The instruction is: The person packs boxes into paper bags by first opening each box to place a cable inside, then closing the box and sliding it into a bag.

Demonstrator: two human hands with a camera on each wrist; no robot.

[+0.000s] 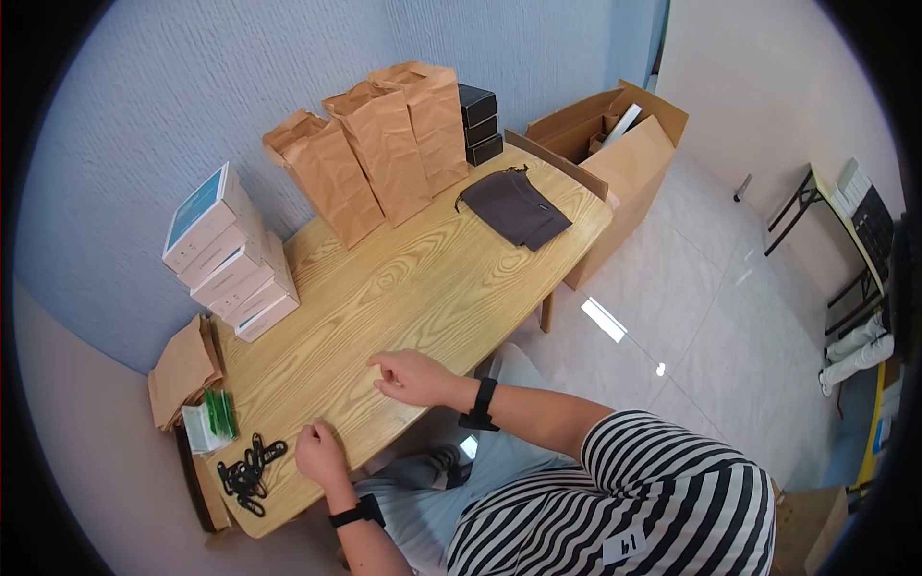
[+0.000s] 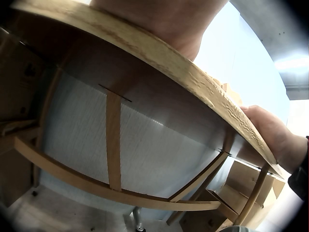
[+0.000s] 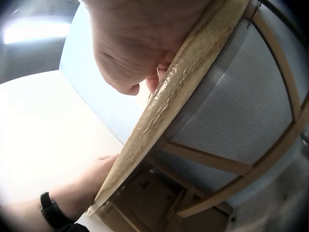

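Note:
Both hands lie at the table's near edge, holding nothing. In the head view my left hand (image 1: 322,453) rests on the wood to the right of a heap of black looped straps (image 1: 250,472), with its fingers loosely curled. Farther right along the edge, my right hand (image 1: 411,377) rests with loosely bent fingers, apart from the left. The left wrist view has the left hand (image 2: 161,21) large above the table edge (image 2: 178,65) and the right hand (image 2: 270,130) beyond. In the right wrist view the right hand (image 3: 140,43) hides part of the edge.
Stacked white boxes (image 1: 230,254), brown paper bags (image 1: 389,144) and black boxes (image 1: 480,125) stand along the wall side. A dark grey pouch (image 1: 516,208) lies at the far right. Green packets (image 1: 221,413) and flat brown bags (image 1: 185,370) are at the left end; a carton (image 1: 624,173) stands beyond the table.

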